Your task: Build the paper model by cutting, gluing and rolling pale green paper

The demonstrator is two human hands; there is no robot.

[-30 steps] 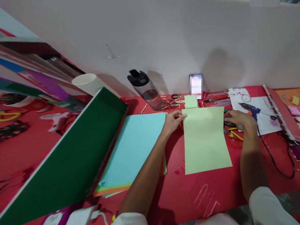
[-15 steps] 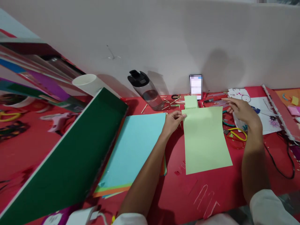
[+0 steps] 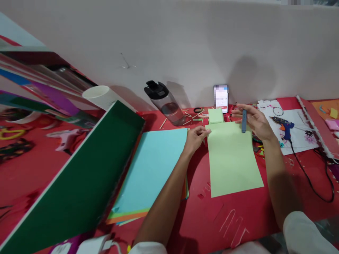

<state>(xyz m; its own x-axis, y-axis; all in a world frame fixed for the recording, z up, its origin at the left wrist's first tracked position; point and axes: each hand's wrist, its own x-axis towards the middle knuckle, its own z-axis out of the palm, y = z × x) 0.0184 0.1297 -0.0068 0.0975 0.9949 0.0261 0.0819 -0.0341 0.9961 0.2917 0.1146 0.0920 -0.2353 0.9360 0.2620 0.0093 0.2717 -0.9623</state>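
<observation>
A pale green sheet of paper [image 3: 233, 160] lies on the red table in front of me. At its upper left edge, my left hand [image 3: 196, 137] pinches the paper between thumb and fingers. My right hand [image 3: 254, 121] hovers over the upper right corner, holding a slim blue-grey tool [image 3: 244, 121] that hangs downward; its exact kind I cannot make out. Touching the sheet's top edge stands a small light green block [image 3: 215, 115]. Behind that block leans a phone [image 3: 221, 97] with its screen lit.
Left of the paper lies a stack topped by a light blue sheet [image 3: 156, 158], beside a slanted dark green board [image 3: 79, 176]. A water bottle [image 3: 166, 106] stands near the wall. To the right, a blue glue gun [image 3: 286, 127] with a trailing cord rests on white cloth [image 3: 293, 143].
My right hand has moved left from the tools onto the paper's upper right corner and now holds the blue-grey tool. My left hand stays on the sheet.
</observation>
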